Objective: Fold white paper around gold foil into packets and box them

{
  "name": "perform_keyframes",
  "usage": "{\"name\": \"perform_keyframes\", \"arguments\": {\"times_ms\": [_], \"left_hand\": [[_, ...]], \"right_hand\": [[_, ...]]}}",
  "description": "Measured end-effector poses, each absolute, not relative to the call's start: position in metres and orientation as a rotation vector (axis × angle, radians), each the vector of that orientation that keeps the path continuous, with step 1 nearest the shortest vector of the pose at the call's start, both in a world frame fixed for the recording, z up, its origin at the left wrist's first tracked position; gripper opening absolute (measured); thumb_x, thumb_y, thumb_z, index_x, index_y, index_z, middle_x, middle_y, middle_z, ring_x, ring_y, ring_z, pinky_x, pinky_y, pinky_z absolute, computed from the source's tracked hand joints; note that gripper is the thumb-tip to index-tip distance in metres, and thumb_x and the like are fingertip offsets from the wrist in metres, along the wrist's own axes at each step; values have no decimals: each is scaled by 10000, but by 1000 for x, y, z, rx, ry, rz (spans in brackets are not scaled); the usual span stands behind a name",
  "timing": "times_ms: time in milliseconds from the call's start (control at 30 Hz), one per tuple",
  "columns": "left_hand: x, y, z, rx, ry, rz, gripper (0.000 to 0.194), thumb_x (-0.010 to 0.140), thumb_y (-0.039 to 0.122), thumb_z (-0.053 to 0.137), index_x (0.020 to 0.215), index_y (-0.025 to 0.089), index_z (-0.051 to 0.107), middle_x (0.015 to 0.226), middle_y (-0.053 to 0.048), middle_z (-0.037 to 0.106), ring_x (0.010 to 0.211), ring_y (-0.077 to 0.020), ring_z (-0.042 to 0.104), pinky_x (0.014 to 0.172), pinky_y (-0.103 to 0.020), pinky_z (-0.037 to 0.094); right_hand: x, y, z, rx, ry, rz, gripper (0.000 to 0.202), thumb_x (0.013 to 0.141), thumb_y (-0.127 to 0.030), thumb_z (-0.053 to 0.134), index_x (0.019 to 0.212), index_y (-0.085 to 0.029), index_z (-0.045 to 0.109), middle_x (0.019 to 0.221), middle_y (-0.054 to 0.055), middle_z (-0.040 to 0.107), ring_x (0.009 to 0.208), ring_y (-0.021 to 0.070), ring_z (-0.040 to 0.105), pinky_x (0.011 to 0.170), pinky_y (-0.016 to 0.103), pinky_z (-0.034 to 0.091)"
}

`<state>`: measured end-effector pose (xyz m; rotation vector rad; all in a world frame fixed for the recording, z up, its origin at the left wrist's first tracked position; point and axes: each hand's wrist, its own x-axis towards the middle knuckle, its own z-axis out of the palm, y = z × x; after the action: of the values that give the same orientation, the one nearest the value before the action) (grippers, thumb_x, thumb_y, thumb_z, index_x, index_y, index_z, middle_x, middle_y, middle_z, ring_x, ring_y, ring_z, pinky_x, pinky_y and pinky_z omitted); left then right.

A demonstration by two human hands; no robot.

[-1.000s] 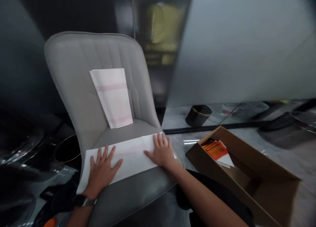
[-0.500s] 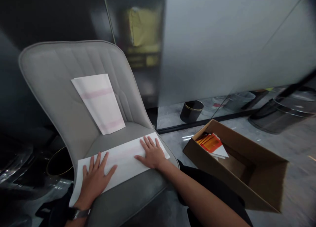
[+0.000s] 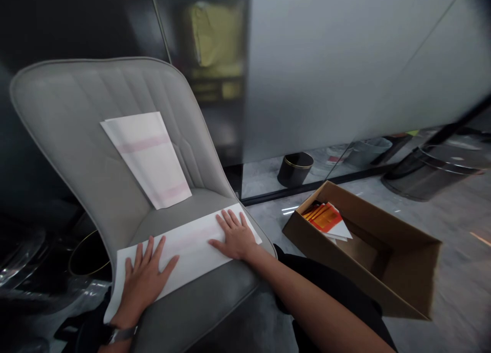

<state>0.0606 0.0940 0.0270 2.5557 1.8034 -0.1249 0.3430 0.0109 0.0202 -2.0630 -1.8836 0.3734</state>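
A long white folded paper sheet [image 3: 192,245] with a faint pink tint lies across the seat of a grey padded chair [image 3: 199,296]. My left hand [image 3: 143,276] rests flat on the sheet's left part, fingers spread. Toward its right end, my right hand [image 3: 236,235] also presses flat with fingers apart. A second white folded paper [image 3: 151,158], marked with two pale pink bands, leans against the chair's backrest. Neither hand grips anything. The sheet's left end curls down over the seat edge beside my watch.
On the floor to the right stands an open cardboard box [image 3: 368,261] holding several orange-and-white printed papers [image 3: 326,220]. Behind the glass partition is a black bin [image 3: 295,170]. Another dark bin [image 3: 90,253] is left of the chair. A frosted glass wall [image 3: 345,61] rises behind.
The view has shifted slightly, so the chair and box appear a little further left. Both hands stay flat on the sheet in the same places.
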Motion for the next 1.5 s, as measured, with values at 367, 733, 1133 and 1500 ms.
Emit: {"name": "perform_keyframes", "arguments": {"times_ms": [367,733,1133,1500], "left_hand": [[67,90,36,2545,1842,-163,745,987,619,346,1634,256,270,1714,-68,165,1577,-365,125,1238,-609,156],[65,83,35,2578,1813,-68,720,994,607,392,1619,257,318,1704,-78,208,1573,-361,151,1240,-601,165],[62,77,45,2501,1745,-86,736,995,627,419,1620,252,312,1707,-107,183,1571,-396,120,1232,-636,132],[223,12,51,2675,1421,279,522,1070,354,331,1574,255,424,1685,-101,273,1556,-383,206,1234,-629,197]], "right_hand": [[345,9,24,-2041,-1880,371,939,948,-806,305,1619,-150,297,1692,124,227,1575,308,164,1269,555,50],[344,5,20,-2158,-1832,355,921,940,-810,307,1634,-206,271,1709,157,155,1582,355,85,1243,596,35],[371,-8,-1,-2308,-1813,318,872,972,-770,250,1653,-229,183,1729,103,102,1585,327,44,1229,628,50],[368,-12,-3,-2325,-1824,292,724,1030,-607,270,1649,-240,197,1728,99,119,1584,305,77,1226,610,128]]}}
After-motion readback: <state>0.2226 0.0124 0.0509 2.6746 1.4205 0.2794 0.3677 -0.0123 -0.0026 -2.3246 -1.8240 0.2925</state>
